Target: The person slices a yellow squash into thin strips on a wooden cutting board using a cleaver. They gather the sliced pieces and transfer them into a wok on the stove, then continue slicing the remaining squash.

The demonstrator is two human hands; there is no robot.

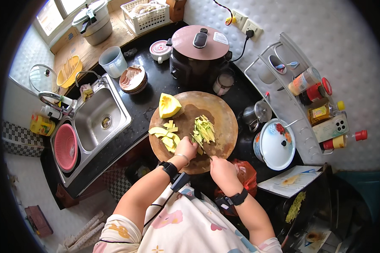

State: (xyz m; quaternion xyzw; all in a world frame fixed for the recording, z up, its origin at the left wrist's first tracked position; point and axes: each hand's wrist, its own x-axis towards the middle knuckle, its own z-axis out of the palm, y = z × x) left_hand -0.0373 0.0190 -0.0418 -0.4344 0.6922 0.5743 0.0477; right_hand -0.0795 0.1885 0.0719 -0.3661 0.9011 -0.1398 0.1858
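Observation:
My right hand (222,170) is closed around the handle of a kitchen knife (206,152), whose narrow visible blade points up and left over the round wooden chopping board (224,126). My left hand (186,148) rests on the board beside the blade, fingers bent down over a piece of squash; how firmly it grips is hidden. Just above the hands lies a pile of thin green-yellow strips (204,129). Pale squash slices (168,139) lie left of my left hand. A thick yellow squash wedge (168,106) sits at the board's upper left edge.
A steel sink (98,117) with a pink colander (66,147) is at left. Behind the board stand an electric cooker (200,44), stacked bowls (133,79) and a glass jar (223,83). At right are a steel pot (258,112), a lidded enamel pot (277,144) and a red plastic bag (245,177).

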